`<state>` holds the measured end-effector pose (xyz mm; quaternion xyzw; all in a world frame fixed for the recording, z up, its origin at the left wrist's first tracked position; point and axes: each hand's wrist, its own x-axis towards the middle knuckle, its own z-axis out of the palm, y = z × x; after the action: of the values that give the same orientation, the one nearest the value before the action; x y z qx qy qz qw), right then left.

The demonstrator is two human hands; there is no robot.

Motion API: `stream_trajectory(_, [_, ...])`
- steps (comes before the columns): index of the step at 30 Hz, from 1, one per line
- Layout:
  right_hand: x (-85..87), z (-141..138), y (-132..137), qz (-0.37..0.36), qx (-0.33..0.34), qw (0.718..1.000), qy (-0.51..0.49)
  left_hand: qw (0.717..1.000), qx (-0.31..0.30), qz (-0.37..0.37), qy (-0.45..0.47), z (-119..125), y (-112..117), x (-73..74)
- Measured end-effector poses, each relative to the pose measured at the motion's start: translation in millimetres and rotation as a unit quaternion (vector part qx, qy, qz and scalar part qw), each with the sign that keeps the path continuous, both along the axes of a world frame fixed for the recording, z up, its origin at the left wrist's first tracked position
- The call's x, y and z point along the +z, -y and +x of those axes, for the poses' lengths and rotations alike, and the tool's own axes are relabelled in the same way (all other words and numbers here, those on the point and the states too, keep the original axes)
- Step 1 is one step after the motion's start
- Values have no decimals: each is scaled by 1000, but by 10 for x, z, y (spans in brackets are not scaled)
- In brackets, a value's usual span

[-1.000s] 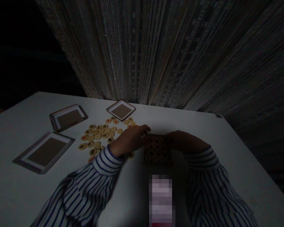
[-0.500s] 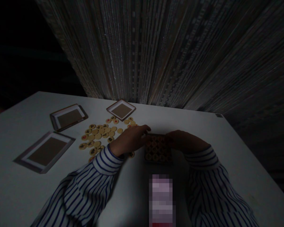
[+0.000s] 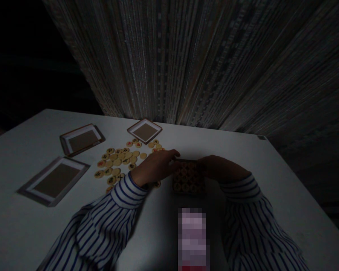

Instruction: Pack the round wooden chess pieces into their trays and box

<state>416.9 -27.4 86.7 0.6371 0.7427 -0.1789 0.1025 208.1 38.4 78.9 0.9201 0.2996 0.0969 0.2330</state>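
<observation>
A small dark square box (image 3: 188, 194) is on the table in front of me, packed with rows of round Chinese chess pieces (image 3: 185, 187). At its far left corner my left hand (image 3: 158, 165) has bent fingers, with the thumb over the rim. My right hand (image 3: 222, 168) curls at the far right corner, its fingertips lost in shadow. Both hands appear to hold the box between them. To the left of the box, loose wooden chess pieces (image 3: 117, 162) lie scattered, some with red or black characters, others blank side up. My left forearm covers part of them.
Three shallow trays or lids with brown insides are on the white table (image 3: 164, 241): one at the back (image 3: 145, 131), one at the left rear (image 3: 83, 141), one at the near left (image 3: 55, 181). A string curtain (image 3: 169, 64) hangs behind. A blurred pinkish patch (image 3: 192, 239) sits in front.
The light is a little dimmer. My hands, the box and the loose pieces are in the same places.
</observation>
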Motion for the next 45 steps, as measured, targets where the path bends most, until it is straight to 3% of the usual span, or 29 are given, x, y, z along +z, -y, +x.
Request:
stream_trajectory(33, [47,-2,7,-10,-4,1000,21,1000,1,5,-4,-7,6,28])
stream_trajectory(45, [201,-37,53,101,-25,990,92,1000,14,18,-8,-37,-30,119])
